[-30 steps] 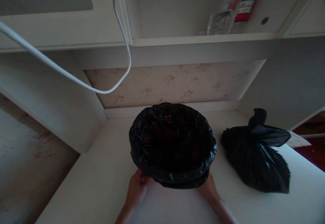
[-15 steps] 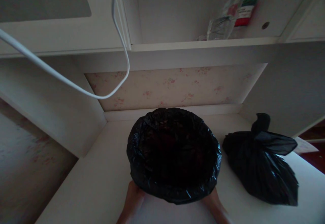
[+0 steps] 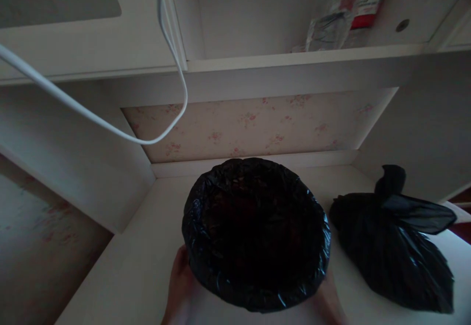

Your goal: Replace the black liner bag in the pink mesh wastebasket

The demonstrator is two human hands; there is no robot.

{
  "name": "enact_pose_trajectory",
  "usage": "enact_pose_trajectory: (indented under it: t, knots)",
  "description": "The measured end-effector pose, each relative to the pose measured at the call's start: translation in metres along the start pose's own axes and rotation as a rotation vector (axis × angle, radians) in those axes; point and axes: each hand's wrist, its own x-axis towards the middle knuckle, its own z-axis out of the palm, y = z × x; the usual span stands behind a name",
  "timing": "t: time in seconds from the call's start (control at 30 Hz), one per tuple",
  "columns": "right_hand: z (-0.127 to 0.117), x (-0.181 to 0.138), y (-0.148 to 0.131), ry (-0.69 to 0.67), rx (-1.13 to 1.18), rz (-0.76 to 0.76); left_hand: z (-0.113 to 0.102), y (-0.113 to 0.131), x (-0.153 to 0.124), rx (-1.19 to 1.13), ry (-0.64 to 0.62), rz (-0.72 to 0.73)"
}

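Note:
A round trash bin [image 3: 253, 299] lined with a black plastic bag is in the middle, its open mouth towards me and its inside dark. The liner is folded out over the rim all the way round. My left hand [image 3: 180, 272] holds the bin low on its left side, and my right hand [image 3: 327, 293] supports the right side. Most fingers of both hands are hidden behind the bin. A tied black garbage bag [image 3: 393, 251] lies on the white surface to the right, apart from my right hand.
The white tabletop [image 3: 136, 251] extends to a back panel with flowered wallpaper [image 3: 235, 123]. Overhead is a shelf [image 3: 294, 60] with a clear plastic package [image 3: 327, 30] and a red and green package [image 3: 370, 6]. A white cable [image 3: 147, 142] hangs in a loop at upper left.
The bin appears slightly larger and lower in view, with both hands still at its sides. The tied bag and the shelf items have shifted right in the picture as my view moved.

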Motion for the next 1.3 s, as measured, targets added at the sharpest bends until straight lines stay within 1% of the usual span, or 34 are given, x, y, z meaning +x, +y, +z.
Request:
enact_pose_trajectory:
  t: [0.07,0.1,0.13,0.17,0.2,0.23,0.27,0.3,0.33,0.37,0.4,0.47,0.53,0.6,0.67,0.73,0.83,0.93,1.03,1.1,1.13,1.2,1.27,1.3]
  knots:
    - [-0.016,0.014,0.0,0.137,0.106,0.039,-0.015,0.021,0.011,-0.088,0.09,0.031]
    - [-0.027,0.023,-0.005,0.22,0.171,0.05,-0.023,0.037,0.016,-0.109,0.125,0.107]
    - [-0.039,0.034,-0.014,0.322,0.289,0.061,-0.03,0.056,0.02,-0.117,0.143,0.223]
    - [-0.052,0.045,-0.028,0.415,0.381,0.033,-0.035,0.076,0.023,-0.099,0.129,0.337]
    - [-0.064,0.056,-0.045,0.447,0.421,-0.049,-0.039,0.098,0.026,-0.06,0.097,0.466]
    - [-0.074,0.068,-0.066,0.439,0.423,-0.159,-0.042,0.119,0.027,-0.014,0.052,0.631]
    - [-0.081,0.079,-0.09,0.411,0.389,-0.283,-0.042,0.138,0.028,0.074,-0.024,0.806]
    - [-0.086,0.089,-0.114,0.358,0.326,-0.41,-0.04,0.156,0.028,0.183,-0.142,0.967]
    - [-0.088,0.1,-0.139,0.283,0.238,-0.518,-0.036,0.171,0.028,0.277,-0.257,1.096]
    - [-0.087,0.111,-0.163,0.174,0.135,-0.613,-0.032,0.182,0.027,0.366,-0.365,1.203]
    - [-0.082,0.122,-0.184,0.068,0.043,-0.696,-0.027,0.191,0.026,0.44,-0.457,1.284]
    - [-0.067,0.144,-0.218,-0.114,-0.139,-0.81,-0.016,0.2,0.022,0.533,-0.583,1.367]
    - [-0.047,0.166,-0.24,-0.289,-0.35,-0.867,-0.009,0.202,0.018,0.566,-0.638,1.377]
    - [-0.028,0.184,-0.252,-0.451,-0.511,-0.895,-0.006,0.199,0.014,0.558,-0.652,1.353]
    - [-0.013,0.196,-0.255,-0.559,-0.595,-0.909,-0.007,0.198,0.012,0.541,-0.631,1.352]
    - [-0.007,0.201,-0.254,-0.616,-0.644,-0.914,-0.009,0.198,0.01,0.537,-0.612,1.365]
    - [-0.008,0.201,-0.25,-0.634,-0.717,-0.901,-0.013,0.199,0.002,0.551,-0.588,1.391]
    - [-0.013,0.196,-0.246,-0.592,-0.788,-0.853,-0.016,0.199,-0.013,0.552,-0.566,1.387]
    - [-0.014,0.193,-0.245,-0.548,-0.833,-0.8,-0.021,0.198,-0.031,0.565,-0.517,1.374]
    - [-0.013,0.192,-0.244,-0.543,-0.836,-0.782,-0.026,0.202,-0.035,0.572,-0.48,1.341]
    - [-0.013,0.193,-0.244,-0.548,-0.83,-0.781,-0.027,0.206,-0.033,0.564,-0.463,1.304]
    - [-0.014,0.194,-0.243,-0.56,-0.806,-0.788,-0.026,0.219,-0.021,0.518,-0.416,1.2]
    - [-0.017,0.194,-0.243,-0.553,-0.773,-0.796,-0.018,0.236,0.003,0.487,-0.343,1.09]
    - [-0.019,0.194,-0.242,-0.538,-0.754,-0.799,-0.011,0.244,0.017,0.509,-0.308,1.066]
